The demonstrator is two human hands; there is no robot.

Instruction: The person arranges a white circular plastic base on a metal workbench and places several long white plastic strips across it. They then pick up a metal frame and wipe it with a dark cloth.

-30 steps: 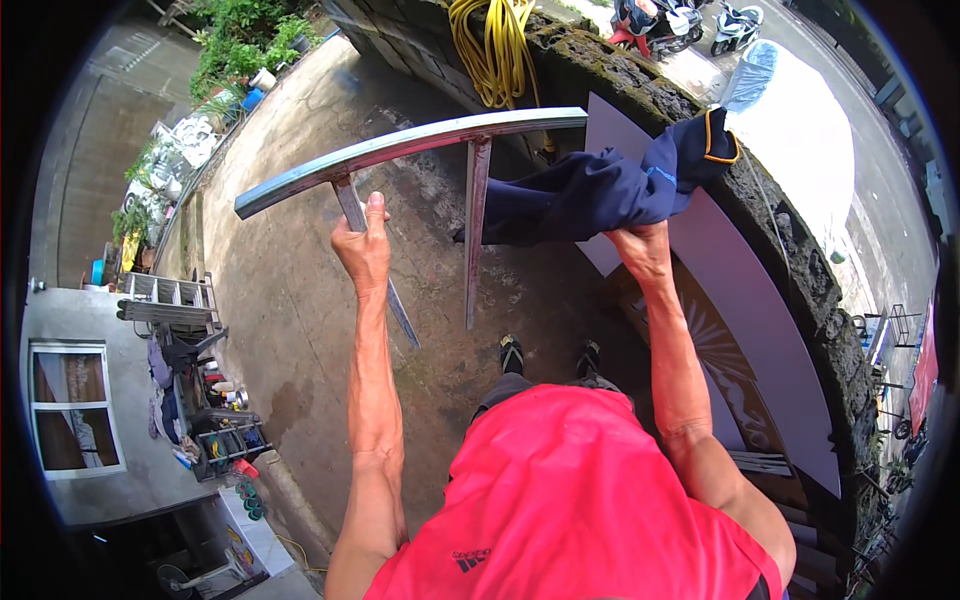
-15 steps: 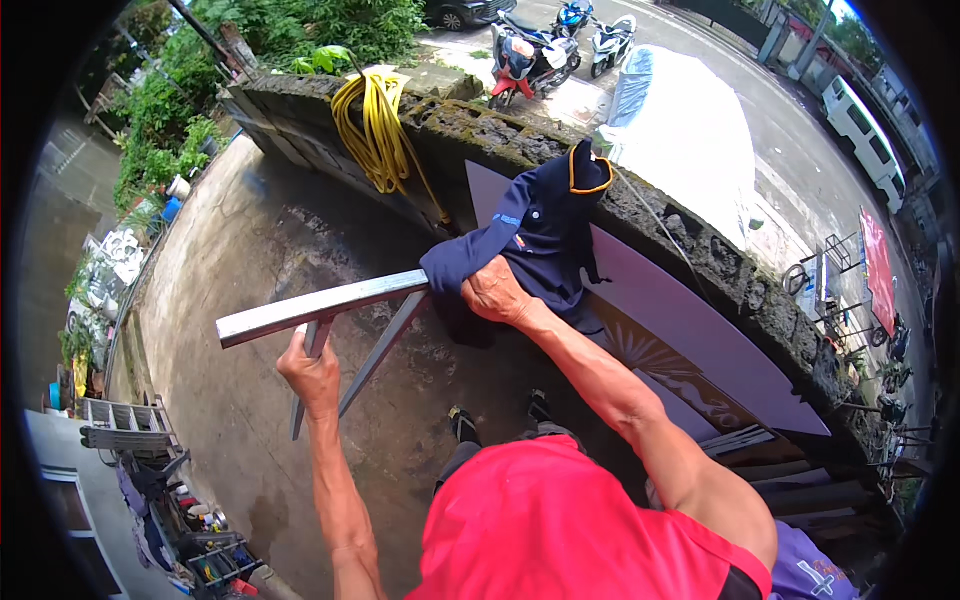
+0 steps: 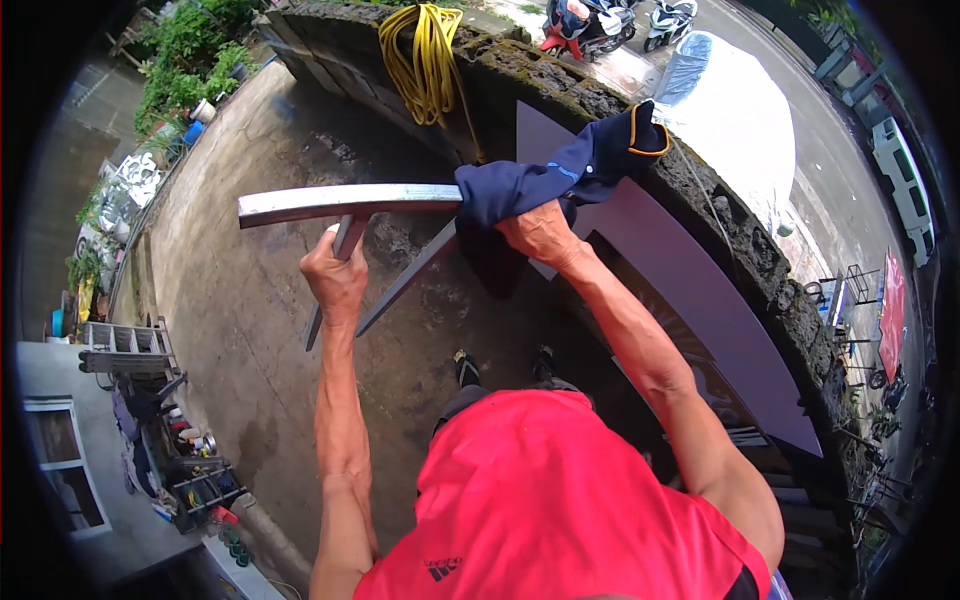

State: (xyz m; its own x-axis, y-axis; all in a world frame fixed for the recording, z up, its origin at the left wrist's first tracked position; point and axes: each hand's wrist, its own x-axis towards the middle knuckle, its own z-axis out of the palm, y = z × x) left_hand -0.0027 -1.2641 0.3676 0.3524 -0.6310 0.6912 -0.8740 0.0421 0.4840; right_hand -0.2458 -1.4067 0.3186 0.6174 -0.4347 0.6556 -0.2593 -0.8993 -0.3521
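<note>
A metal stand of square tubing, with a long silver top bar (image 3: 350,200) and slanting legs (image 3: 405,280), is held up off the ground in front of me. My left hand (image 3: 335,275) is closed around one leg just beneath the bar. Over the bar's right end lies a dark blue shirt (image 3: 560,175) with orange edging. My right hand (image 3: 545,235) is closed on the shirt where it covers the bar; its fingertips are hidden under the cloth. Whether those fingers also wrap the metal cannot be made out.
A rough concrete wall (image 3: 735,240) runs along the right, with a coiled yellow hose (image 3: 420,70) hung on it and a purple panel (image 3: 690,270) leaning against it. A ladder (image 3: 125,340) and clutter stand at left. Beyond the wall are motorbikes (image 3: 590,25) and a white-covered vehicle (image 3: 745,130).
The view has shifted, and the stand with both hands sits higher in it. The bar looks more level. The shirt's hanging part is now gathered nearer my right hand.
</note>
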